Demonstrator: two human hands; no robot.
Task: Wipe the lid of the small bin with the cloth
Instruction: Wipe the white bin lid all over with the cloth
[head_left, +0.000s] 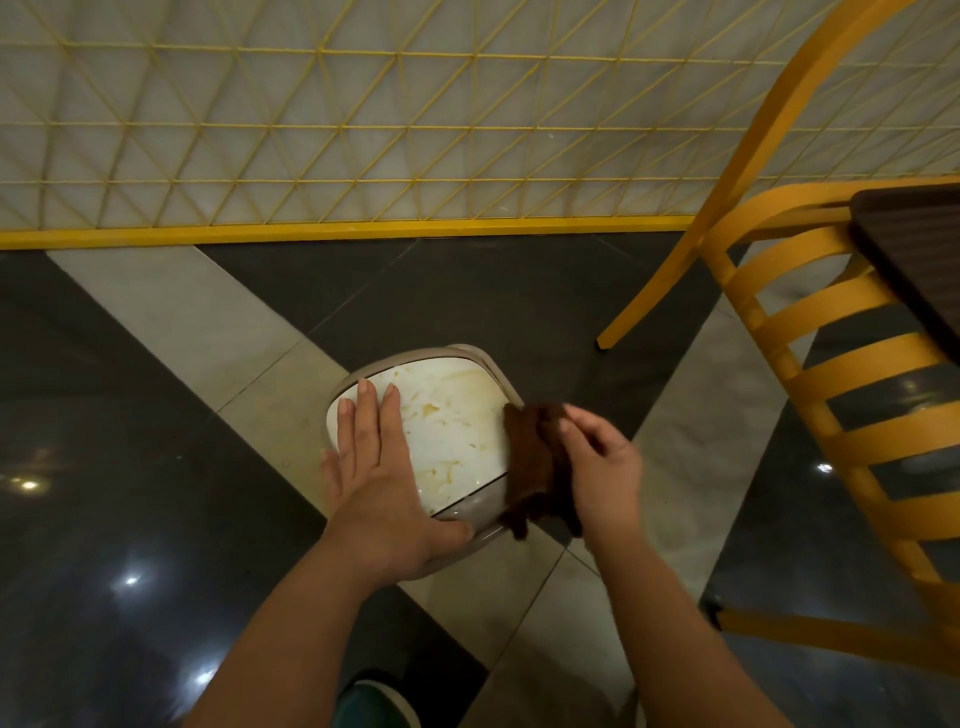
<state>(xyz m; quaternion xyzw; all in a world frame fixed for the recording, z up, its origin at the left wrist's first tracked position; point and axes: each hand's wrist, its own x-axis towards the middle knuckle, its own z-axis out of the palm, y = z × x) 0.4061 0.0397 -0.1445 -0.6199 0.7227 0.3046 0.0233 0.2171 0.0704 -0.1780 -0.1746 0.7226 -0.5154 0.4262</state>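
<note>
Though between both hands (376, 467), lid (457, 431) beneath left.

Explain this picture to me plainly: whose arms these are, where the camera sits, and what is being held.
The one camera is worn on a person's head and looks down, so the two bare arms are their own. On the tiled floor stands a small bin; its white lid carries yellowish stains. The left hand lies flat on the lid's left side, fingers straight, steadying it. The right hand pinches a brown cloth at the lid's right edge. A yellow chair stands to the right, a yellow lattice screen behind, and a shoe shows below.
</note>
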